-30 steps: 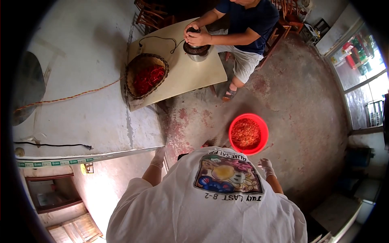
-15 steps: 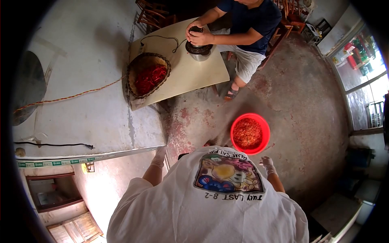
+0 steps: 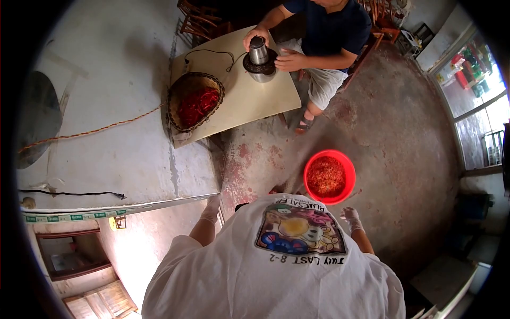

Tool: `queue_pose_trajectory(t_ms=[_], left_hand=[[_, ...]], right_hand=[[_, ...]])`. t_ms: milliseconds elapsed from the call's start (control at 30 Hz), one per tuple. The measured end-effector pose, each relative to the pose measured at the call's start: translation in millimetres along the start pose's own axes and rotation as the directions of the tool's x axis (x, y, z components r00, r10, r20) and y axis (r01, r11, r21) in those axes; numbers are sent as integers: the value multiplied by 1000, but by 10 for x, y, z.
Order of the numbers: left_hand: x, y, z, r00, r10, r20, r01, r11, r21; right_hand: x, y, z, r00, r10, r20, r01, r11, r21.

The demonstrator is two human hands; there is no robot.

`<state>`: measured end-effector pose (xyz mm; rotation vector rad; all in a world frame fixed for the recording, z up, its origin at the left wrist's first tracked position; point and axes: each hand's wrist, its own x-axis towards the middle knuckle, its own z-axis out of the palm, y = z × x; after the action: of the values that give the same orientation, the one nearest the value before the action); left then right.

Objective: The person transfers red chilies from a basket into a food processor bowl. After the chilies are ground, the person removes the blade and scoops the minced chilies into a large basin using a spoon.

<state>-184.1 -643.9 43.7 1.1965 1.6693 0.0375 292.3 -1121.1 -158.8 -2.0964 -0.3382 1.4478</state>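
Observation:
My left hand (image 3: pixel 211 209), in a thin whitish glove, hangs at my left side close to the corner of a pale wall (image 3: pixel 106 170). Its fingers blend into the bright background, so their shape is unclear. On my other side my right hand (image 3: pixel 351 217), also gloved, is just below a red tub (image 3: pixel 353 178) on the floor and apart from it. Its fingers are loosely bent and show nothing in them. Chopped red and orange chili (image 3: pixel 325 176) fills much of the tub.
Across from me a seated person (image 3: pixel 332 32) touches an electric food chopper (image 3: pixel 259 56) with both hands. It stands on a cream table (image 3: pixel 249 101) beside a woven basket (image 3: pixel 215 80) of red chilies (image 3: pixel 196 106). A twisted cord (image 3: pixel 95 126) crosses the wall.
The other person's hands have moved apart, uncovering the chopper's motor top; one stays on top, the other is now at its side. My hands have hardly moved.

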Motion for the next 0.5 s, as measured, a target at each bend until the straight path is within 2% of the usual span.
queue_pose_trajectory(t_ms=[33, 67, 100, 200, 300, 400, 500], left_hand=[[-59, 47, 15, 1000, 29, 11, -29, 999, -16], [-96, 88, 32, 998, 59, 22, -58, 998, -32], [-105, 114, 48, 995, 90, 32, -88, 995, -48], [80, 14, 65, 998, 29, 54, -33, 996, 77], [-54, 37, 196, 982, 191, 7, -187, 969, -162], [-351, 372, 207, 986, 141, 86, -130, 984, -122], [11, 225, 238, 992, 36, 117, -40, 999, 32]], right_hand=[[-170, -233, 10, 992, 120, -27, -111, 966, 234], [-315, -418, 11, 970, 242, -26, -203, 866, 457], [-381, -482, 3, 970, 241, -35, -201, 876, 439], [-558, -680, -5, 963, 260, -74, -209, 889, 409], [-695, -816, -9, 947, 296, -125, -220, 881, 418], [-753, -791, -38, 947, 286, -144, -207, 891, 405], [-776, -776, -81, 938, 313, -148, -239, 895, 377]])
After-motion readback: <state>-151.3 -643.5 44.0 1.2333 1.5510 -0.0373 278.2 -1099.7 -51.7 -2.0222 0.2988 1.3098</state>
